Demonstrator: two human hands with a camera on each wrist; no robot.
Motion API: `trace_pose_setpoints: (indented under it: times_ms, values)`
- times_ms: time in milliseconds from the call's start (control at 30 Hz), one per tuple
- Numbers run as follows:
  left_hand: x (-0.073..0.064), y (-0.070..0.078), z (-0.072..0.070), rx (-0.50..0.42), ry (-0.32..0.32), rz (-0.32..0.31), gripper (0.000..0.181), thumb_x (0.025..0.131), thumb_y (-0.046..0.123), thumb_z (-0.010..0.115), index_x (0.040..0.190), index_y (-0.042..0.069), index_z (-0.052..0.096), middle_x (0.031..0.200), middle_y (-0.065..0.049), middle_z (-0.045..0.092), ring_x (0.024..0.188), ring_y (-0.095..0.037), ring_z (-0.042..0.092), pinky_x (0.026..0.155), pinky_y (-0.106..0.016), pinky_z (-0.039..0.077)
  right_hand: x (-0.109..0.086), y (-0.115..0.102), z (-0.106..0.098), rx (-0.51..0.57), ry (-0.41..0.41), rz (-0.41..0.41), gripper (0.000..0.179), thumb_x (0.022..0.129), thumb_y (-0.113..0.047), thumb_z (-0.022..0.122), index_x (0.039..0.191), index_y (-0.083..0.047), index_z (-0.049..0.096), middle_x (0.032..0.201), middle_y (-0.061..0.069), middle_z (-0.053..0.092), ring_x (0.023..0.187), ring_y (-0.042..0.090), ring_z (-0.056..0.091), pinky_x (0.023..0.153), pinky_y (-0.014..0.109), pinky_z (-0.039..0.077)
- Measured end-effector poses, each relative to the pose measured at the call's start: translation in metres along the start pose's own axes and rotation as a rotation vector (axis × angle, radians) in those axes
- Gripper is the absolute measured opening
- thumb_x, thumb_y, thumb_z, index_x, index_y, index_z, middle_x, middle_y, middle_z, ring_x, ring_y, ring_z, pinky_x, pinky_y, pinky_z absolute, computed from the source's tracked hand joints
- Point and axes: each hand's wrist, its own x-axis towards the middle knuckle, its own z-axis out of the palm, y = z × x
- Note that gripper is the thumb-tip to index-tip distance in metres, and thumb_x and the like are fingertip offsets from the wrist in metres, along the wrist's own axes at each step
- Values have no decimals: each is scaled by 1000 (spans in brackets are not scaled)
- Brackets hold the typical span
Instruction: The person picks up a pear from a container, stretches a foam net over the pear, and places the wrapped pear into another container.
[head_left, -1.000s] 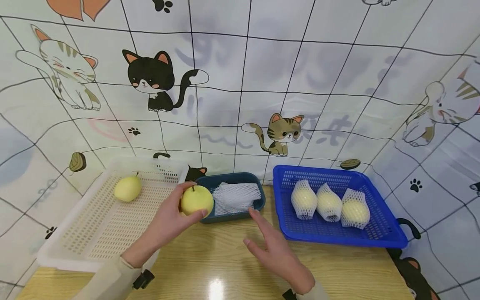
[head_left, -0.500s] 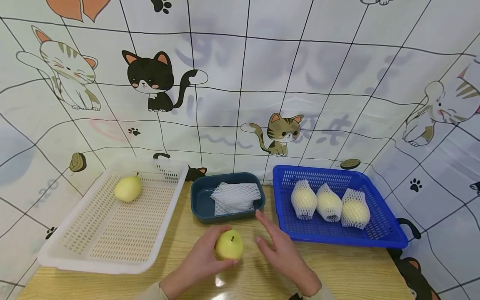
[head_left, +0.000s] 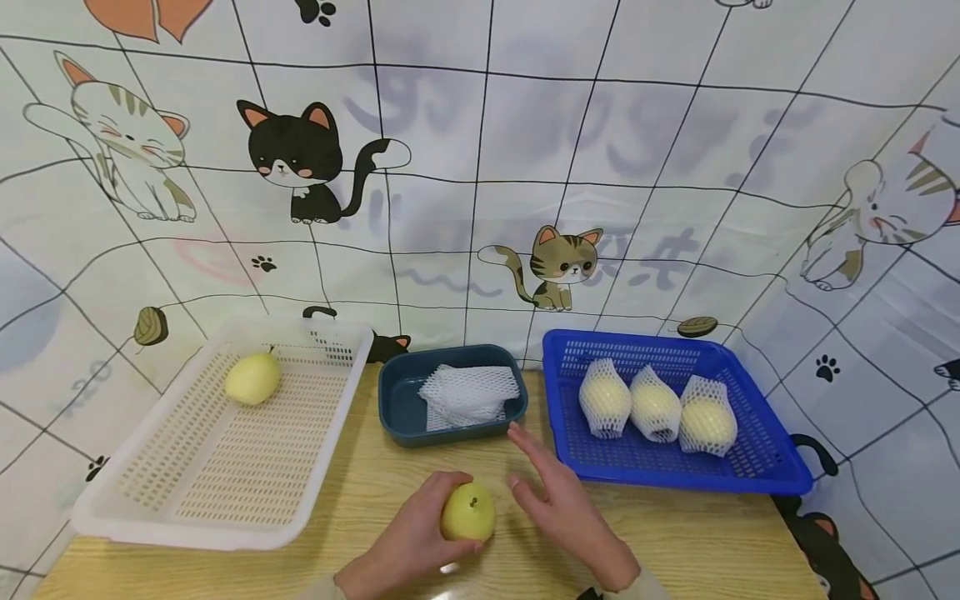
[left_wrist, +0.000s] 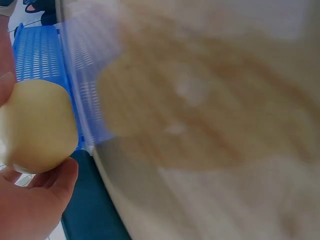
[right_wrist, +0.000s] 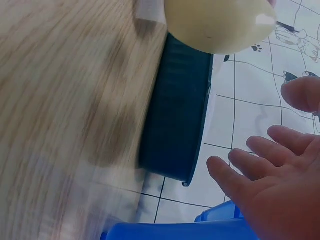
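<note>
A yellow-green pear (head_left: 469,513) with a short dark stem is gripped by my left hand (head_left: 411,533), thumb and fingers around its left side, at the front middle of the table. In the left wrist view the same pear (left_wrist: 40,127) shows between thumb and fingers. To its right my right hand (head_left: 566,508) is held apart from it, fingers extended and nothing in them; the right wrist view shows the spread fingers (right_wrist: 260,162). Behind both hands stands a dark teal tray (head_left: 401,408) with white foam net sleeves (head_left: 472,393) in it.
On the left, a white slotted basket (head_left: 300,508) holds one bare pear (head_left: 253,378). A blue basket (head_left: 637,473) on the right holds three net-wrapped pears (head_left: 656,404). A cat-printed tile-pattern sheet (head_left: 442,208) hangs behind the wooden table (head_left: 360,500).
My left hand has carried the pear from beside the teal tray toward me and to the right, in front of the tray. The right hand has shifted slightly right and toward me.
</note>
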Motion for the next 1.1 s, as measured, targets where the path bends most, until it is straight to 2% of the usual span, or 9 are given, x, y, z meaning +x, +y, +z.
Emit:
trace_pose_setpoints:
  times_ms: [267, 467, 567, 633, 733, 800, 867, 933, 1100]
  values:
    - [-1, -5, -1, 16, -46, -44, 72, 78, 33, 92, 134, 9, 54, 126, -1, 59, 107, -12, 59, 91, -34, 54, 9, -3, 6, -2, -39, 37, 64, 97, -13, 72, 156, -16, 46, 162, -2, 41, 146, 26, 42, 112, 56, 41]
    - [-1, -5, -12, -42, -146, -91, 91, 82, 47, 87, 149, 4, 43, 139, -10, 55, 119, -21, 59, 99, -40, 52, 30, -6, 9, -21, -55, 22, 63, 100, -19, 70, 157, -9, 44, 162, 7, 41, 145, 30, 42, 112, 57, 40]
    - [0, -6, -20, -65, -93, -90, 82, 93, 47, 76, 153, 4, 41, 146, -13, 53, 130, -29, 56, 105, -49, 49, 40, -6, 10, -25, -77, 42, 63, 103, -27, 66, 158, -8, 41, 164, 9, 38, 147, 30, 39, 115, 56, 37]
    - [2, -8, -26, -47, 4, -75, 69, 99, 42, 69, 151, 4, 45, 148, -13, 52, 135, -32, 53, 107, -54, 46, 47, -7, 11, -30, -92, 64, 64, 104, -32, 64, 159, -9, 40, 165, 9, 35, 149, 29, 37, 116, 55, 36]
    - [6, -9, -32, 67, 165, -61, 58, 103, 37, 63, 147, 1, 51, 151, -18, 49, 138, -39, 48, 108, -59, 44, 60, -9, 16, -55, -112, 100, 66, 105, -39, 61, 160, -11, 38, 167, 8, 32, 151, 27, 32, 118, 54, 34]
    - [9, -11, -35, 175, 231, -74, 61, 103, 38, 63, 147, -2, 51, 154, -25, 42, 140, -47, 43, 108, -64, 42, 70, -11, 20, -83, -118, 122, 66, 105, -41, 60, 160, -11, 38, 167, 8, 31, 153, 29, 30, 119, 55, 32]
    - [10, -13, -37, 273, 248, -111, 67, 102, 41, 63, 149, -4, 48, 159, -32, 31, 144, -55, 33, 108, -69, 38, 80, -12, 24, -120, -126, 151, 67, 105, -43, 60, 160, -12, 38, 168, 7, 31, 154, 30, 26, 120, 56, 30]
    - [11, -16, -38, 336, 221, -163, 74, 102, 46, 62, 153, -4, 43, 163, -36, 20, 147, -59, 22, 110, -73, 32, 91, -12, 29, -156, -130, 173, 68, 104, -44, 60, 160, -11, 38, 168, 9, 30, 155, 33, 23, 120, 57, 28]
    - [10, -20, -39, 387, 141, -247, 82, 102, 54, 57, 158, -1, 36, 165, -36, 9, 151, -56, 11, 112, -76, 23, 113, -5, 38, -268, -143, 199, 75, 101, -45, 65, 160, -8, 37, 167, 15, 29, 155, 39, 19, 119, 64, 25]
